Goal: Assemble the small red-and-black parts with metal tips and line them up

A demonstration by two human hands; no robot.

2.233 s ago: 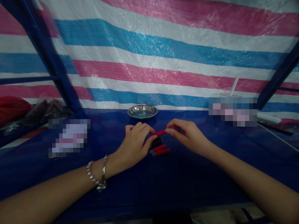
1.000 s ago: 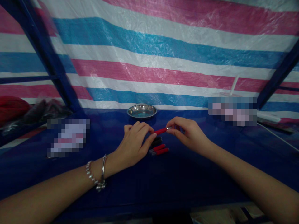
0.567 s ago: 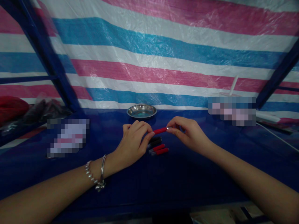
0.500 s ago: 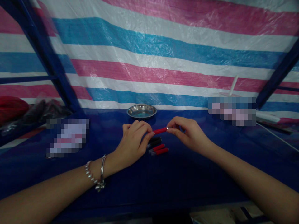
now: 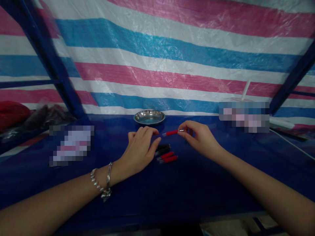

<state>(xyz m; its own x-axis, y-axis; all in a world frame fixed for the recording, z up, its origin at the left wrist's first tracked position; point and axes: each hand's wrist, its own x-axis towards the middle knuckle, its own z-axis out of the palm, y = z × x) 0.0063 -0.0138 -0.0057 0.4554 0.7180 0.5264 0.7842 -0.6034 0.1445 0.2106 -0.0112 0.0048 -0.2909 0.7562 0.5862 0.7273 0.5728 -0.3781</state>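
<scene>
My right hand (image 5: 200,139) pinches one end of a small red pen-like piece (image 5: 170,132) and holds it level just above the blue table (image 5: 172,190). A silvery tip shows at the fingers. My left hand (image 5: 141,149), with bracelets on the wrist, rests on the table with fingers curled and thumb pressed in. Its fingertips sit a little left of the red piece, apart from it. Whether it holds anything is hidden. Between my hands lie two black pieces (image 5: 162,148) and two red pieces (image 5: 167,158).
A shallow steel dish (image 5: 149,117) stands at the back of the table against the striped tarpaulin. Red and dark bags (image 5: 29,116) lie on the left shelf. A white object with a cable (image 5: 283,124) sits at the right. Blue frame posts flank both sides.
Both hands gripped the red piece end to end before. Now my right hand has lifted it slightly up and to the right, and my left fingertips have come off its end.
</scene>
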